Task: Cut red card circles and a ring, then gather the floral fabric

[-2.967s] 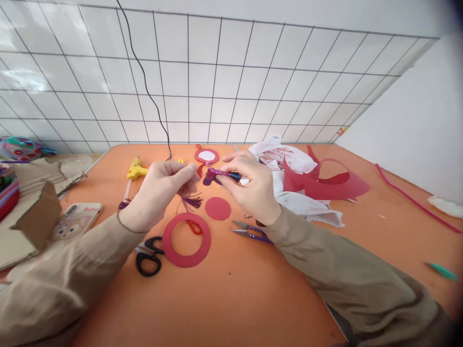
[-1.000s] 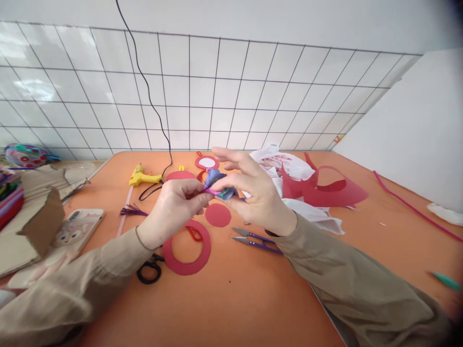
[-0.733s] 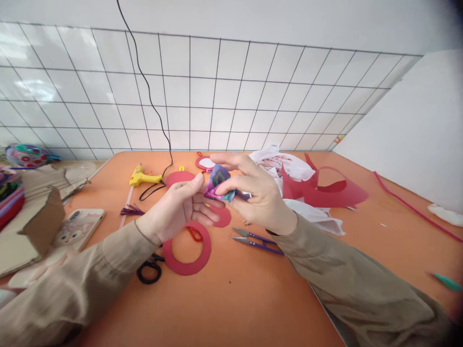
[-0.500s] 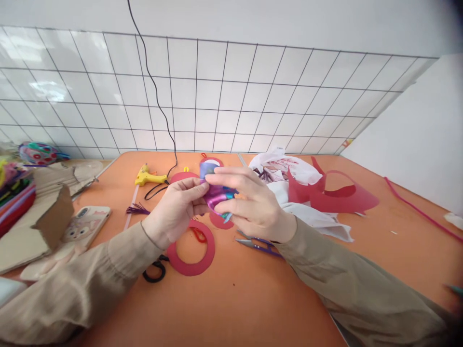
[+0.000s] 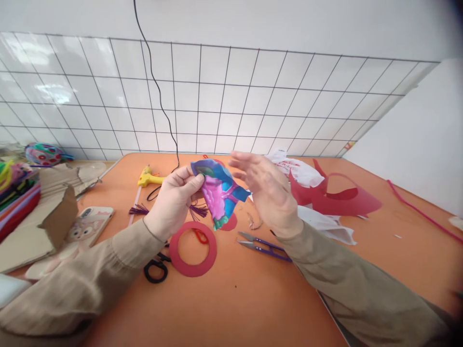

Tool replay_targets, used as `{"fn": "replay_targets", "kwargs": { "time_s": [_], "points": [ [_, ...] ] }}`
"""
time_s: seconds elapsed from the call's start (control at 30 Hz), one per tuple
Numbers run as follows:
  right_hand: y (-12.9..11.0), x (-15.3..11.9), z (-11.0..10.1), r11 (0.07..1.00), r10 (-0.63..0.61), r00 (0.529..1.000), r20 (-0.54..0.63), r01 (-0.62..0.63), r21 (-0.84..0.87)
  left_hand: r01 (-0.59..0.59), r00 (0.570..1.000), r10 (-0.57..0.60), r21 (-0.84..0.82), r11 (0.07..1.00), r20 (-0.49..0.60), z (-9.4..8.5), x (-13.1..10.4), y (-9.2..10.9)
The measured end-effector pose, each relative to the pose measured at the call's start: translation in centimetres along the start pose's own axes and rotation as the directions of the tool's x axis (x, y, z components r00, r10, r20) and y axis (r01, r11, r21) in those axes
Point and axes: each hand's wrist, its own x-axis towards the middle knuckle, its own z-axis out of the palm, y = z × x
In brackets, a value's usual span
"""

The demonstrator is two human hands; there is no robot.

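Between the thumb and fingers of my left hand is a shiny, creased piece of thin blue, pink and green material. It is held up above the table, its lower point tipped downward; its exact kind does not show. My right hand is open just to the right of it, fingers apart and slightly blurred, holding nothing. Below the piece lies a red ring with a small red loop inside its opening. Purple-handled thread snips rest under my right hand, and black-handled scissors lie partly beneath the ring's left side.
A yellow glue gun with a black cord stands at the back left. Cardboard and a phone lie left. White plastic bags, red sheet scraps and a pink strip are on the right. Purple tassels sit behind the ring.
My right hand has let go of the colourful piece and drawn off to the right, fingers apart. The piece is now spread wider, still in my left hand. The view has shifted slightly.
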Motion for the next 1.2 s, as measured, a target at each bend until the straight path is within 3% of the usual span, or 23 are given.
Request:
{"fn": "replay_targets", "kwargs": {
  "time_s": [0.1, 0.2, 0.37, 0.53, 0.63, 0.87, 1.2],
  "points": [
    [-0.2, 0.3, 0.1, 0.981, 0.166, 0.976, 0.143, -0.178, 0.077, -0.014, 0.999, 0.012, 0.067, 0.998, 0.033, -0.2, 0.0, -0.3],
    [-0.3, 0.4, 0.6, 0.964, 0.25, 0.939, 0.237, -0.265, 0.036, -0.015, 0.998, 0.008, 0.113, 0.994, 0.061, -0.4, 0.0, -0.4],
    [-0.7, 0.1, 1.2, 0.939, 0.34, 0.934, 0.109, -0.332, -0.088, -0.033, 0.997, 0.02, 0.169, 0.985, 0.078, -0.4, 0.0, -0.3],
    [-1.0, 0.0, 1.3, 0.942, 0.217, 0.976, 0.004, -0.208, -0.264, 0.008, 0.98, -0.046, 0.191, 0.982, 0.194, -0.9, 0.3, -0.7],
    [-1.1, 0.0, 1.3, 0.942, 0.186, 0.982, 0.01, -0.176, -0.288, 0.056, 0.966, -0.115, 0.247, 0.967, 0.23, -1.2, 0.4, -1.0],
    [-1.2, 0.1, 1.2, 0.945, 0.28, 0.958, 0.066, -0.263, -0.194, 0.081, 0.977, -0.133, 0.285, 0.955, 0.167, -1.3, 0.5, -1.0],
    [-0.7, 0.3, 0.4, 0.925, 0.372, 0.923, 0.1, -0.359, -0.124, 0.175, 0.96, -0.223, 0.255, 0.951, 0.172, -1.1, 0.3, -0.7]
  ]
}}
